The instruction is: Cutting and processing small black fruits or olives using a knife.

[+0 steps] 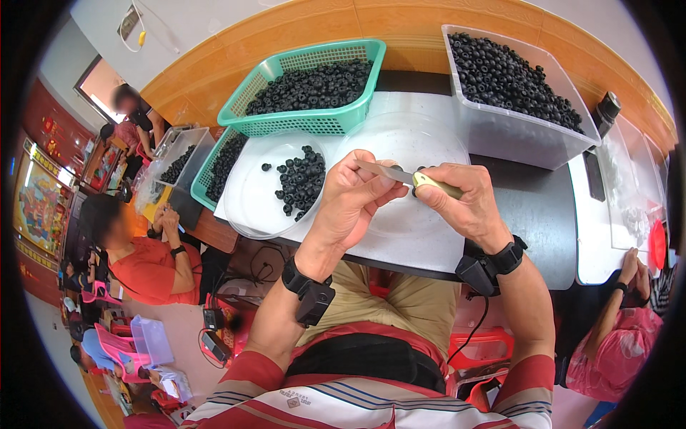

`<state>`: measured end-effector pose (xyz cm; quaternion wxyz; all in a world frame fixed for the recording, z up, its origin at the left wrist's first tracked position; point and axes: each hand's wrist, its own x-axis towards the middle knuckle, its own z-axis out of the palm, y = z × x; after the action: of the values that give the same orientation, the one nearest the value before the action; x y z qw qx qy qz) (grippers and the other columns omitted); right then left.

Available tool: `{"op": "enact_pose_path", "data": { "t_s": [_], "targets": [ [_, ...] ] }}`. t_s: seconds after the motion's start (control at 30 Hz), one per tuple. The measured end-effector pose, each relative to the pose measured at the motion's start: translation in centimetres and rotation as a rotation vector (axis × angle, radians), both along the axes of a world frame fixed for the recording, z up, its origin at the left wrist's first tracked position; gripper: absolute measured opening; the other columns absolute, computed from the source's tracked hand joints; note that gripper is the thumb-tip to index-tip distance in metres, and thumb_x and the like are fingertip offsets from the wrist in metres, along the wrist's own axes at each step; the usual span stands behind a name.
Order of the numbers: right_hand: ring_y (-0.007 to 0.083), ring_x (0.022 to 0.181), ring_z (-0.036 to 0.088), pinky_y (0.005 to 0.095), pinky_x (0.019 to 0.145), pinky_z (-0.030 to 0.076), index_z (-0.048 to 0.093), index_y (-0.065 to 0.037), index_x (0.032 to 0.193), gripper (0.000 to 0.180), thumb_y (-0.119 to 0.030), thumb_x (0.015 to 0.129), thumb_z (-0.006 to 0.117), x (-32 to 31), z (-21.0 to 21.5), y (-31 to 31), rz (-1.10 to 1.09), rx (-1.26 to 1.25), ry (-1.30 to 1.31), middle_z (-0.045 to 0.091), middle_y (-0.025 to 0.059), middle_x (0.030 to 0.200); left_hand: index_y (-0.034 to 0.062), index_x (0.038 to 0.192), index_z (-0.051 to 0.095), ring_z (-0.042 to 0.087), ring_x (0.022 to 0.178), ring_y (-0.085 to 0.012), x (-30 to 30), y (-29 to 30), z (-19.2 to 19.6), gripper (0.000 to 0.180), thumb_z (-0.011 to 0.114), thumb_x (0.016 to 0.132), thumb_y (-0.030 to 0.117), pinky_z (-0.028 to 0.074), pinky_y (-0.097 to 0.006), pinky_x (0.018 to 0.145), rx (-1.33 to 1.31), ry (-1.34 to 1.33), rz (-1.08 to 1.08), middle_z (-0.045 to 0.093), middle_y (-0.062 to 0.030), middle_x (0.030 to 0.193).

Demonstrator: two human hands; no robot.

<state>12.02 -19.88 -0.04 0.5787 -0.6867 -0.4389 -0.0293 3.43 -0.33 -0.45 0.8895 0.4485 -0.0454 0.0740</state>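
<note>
- Right hand (469, 199): fingers clamped on smooth, pale-green knife (437, 184)
- Left hand (349, 204): fingers curled by its metal blade (389, 172); grip unclear
- Round black rings (300, 182) in clear dish (246, 193)

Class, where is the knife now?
In the head view, the knife is near the centre, its handle in the right hand, its blade reaching to the left hand.

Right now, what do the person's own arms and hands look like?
The left hand and right hand wear no gloves. Each wrist has a black strap with a boxy black device. A thin black cable hangs below the right one. The short sleeves have red cuffs and dark stripes.
</note>
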Motion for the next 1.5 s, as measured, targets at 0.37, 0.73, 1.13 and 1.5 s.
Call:
{"op": "enact_pose_path", "data": {
  "t_s": [0.37, 0.73, 1.13, 1.5],
  "targets": [
    [0.0163, 0.058, 0.061, 0.0292, 0.054, 0.046, 0.076, -0.001, 0.095, 0.027, -0.027, 0.087, 0.077, 0.0, -0.2, 0.0, -0.001, 0.040, -0.038, 0.068, 0.0110, 0.070, 0.0094, 0.100, 0.053, 0.068, 0.097, -0.0184, -0.4, -0.1, -0.3, 0.023, 0.072, 0.089, 0.001, 0.061, -0.035, 0.089, -0.011, 0.025, 0.017, 0.067, -0.0118, 0.108],
    [0.0107, 0.063, 0.062, 0.0274, 0.056, 0.047, 0.075, 0.002, 0.098, 0.027, -0.023, 0.089, 0.076, 0.9, -0.1, -1.1, -0.102, 0.004, 0.147, 0.070, 0.0090, 0.072, 0.0089, 0.092, 0.050, 0.069, 0.092, -0.0164, -1.4, -0.9, 1.4, 0.024, 0.072, 0.088, -0.002, 0.062, -0.038, 0.087, 0.057, -0.102, -0.074, 0.068, -0.0112, 0.102],
    [0.0139, 0.058, 0.059, 0.0278, 0.053, 0.044, 0.075, 0.001, 0.096, 0.032, -0.030, 0.088, 0.076, 0.3, 0.1, -1.0, 0.083, 0.000, -0.006, 0.067, 0.0103, 0.070, 0.0082, 0.098, 0.052, 0.068, 0.097, -0.0186, -1.4, -0.7, 0.5, 0.024, 0.074, 0.088, 0.002, 0.062, -0.036, 0.088, 0.027, -0.007, 0.048, 0.068, -0.0126, 0.106],
    [0.0143, 0.057, 0.059, 0.0286, 0.052, 0.044, 0.076, 0.000, 0.095, 0.031, -0.030, 0.087, 0.076, 0.2, 0.1, -1.1, 0.105, -0.012, -0.006, 0.066, 0.0097, 0.068, 0.0091, 0.098, 0.053, 0.068, 0.099, -0.0191, -1.6, -0.4, 0.0, 0.025, 0.075, 0.087, 0.004, 0.062, -0.036, 0.089, 0.022, -0.006, 0.022, 0.067, -0.0126, 0.108]
  ]
}}
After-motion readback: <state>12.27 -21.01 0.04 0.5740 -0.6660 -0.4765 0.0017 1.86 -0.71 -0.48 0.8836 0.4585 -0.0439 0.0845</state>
